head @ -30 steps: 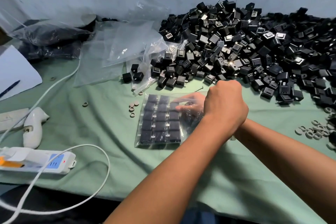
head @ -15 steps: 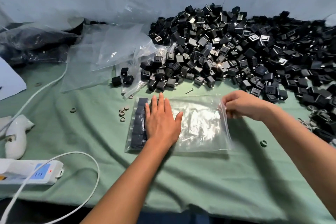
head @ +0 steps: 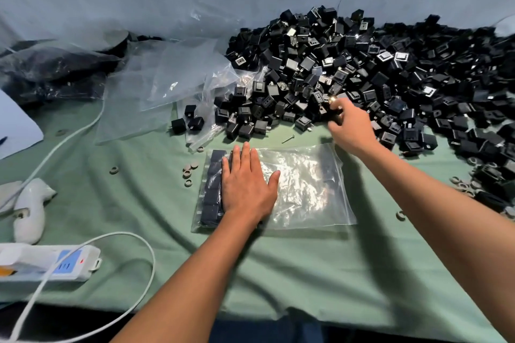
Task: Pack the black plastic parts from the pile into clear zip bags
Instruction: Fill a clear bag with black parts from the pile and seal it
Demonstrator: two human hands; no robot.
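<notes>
Refilling is under way: left hand (head: 245, 189) presses flat on the half-filled zip bag (head: 306, 189) on the table (head: 278, 273); right hand (head: 349, 125), fingers curled, reaches the pile (head: 362, 78), whether gripping a part I cannot tell. Next, carry parts to the bag's open side.

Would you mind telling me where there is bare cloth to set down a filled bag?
Bare cloth lies in front of the zip bag toward the near edge, between the arms. Crowded: black parts behind, power strip left.

Head-worn wide view, facing forward-down, close over table (head: 306, 273)
</notes>
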